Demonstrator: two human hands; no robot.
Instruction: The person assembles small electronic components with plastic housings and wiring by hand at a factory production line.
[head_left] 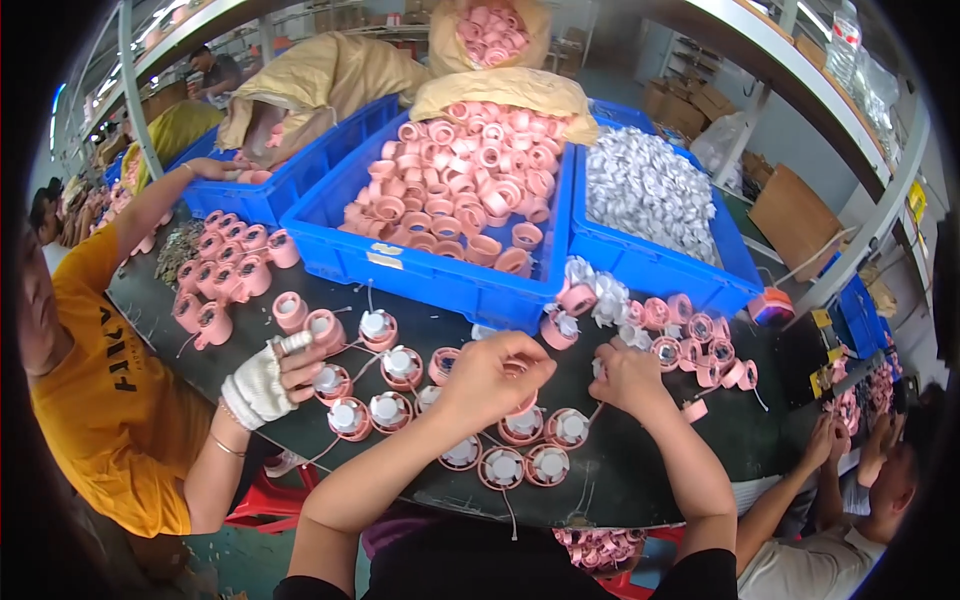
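My left hand (495,378) is curled over the middle of the dark table, fingers closed round a pink round housing (524,404) that is mostly hidden. To its right, my right hand (632,376) pinches a small white plastic piece (599,369), largely covered by the fingers. Below my left hand stand several pink housings fitted with white plastic pieces, such as this pink housing (501,467), some with thin wires. A small pile of loose white pieces (609,297) lies beyond my right hand, beside more pink housings (690,350).
A blue crate (430,272) of pink housings stands at the back, beside a blue crate (660,277) of white pieces. At left, a co-worker's gloved hand (262,385) reaches among the housings. Another person's hands (825,440) are at right. A metal shelf post (860,250) rises at right.
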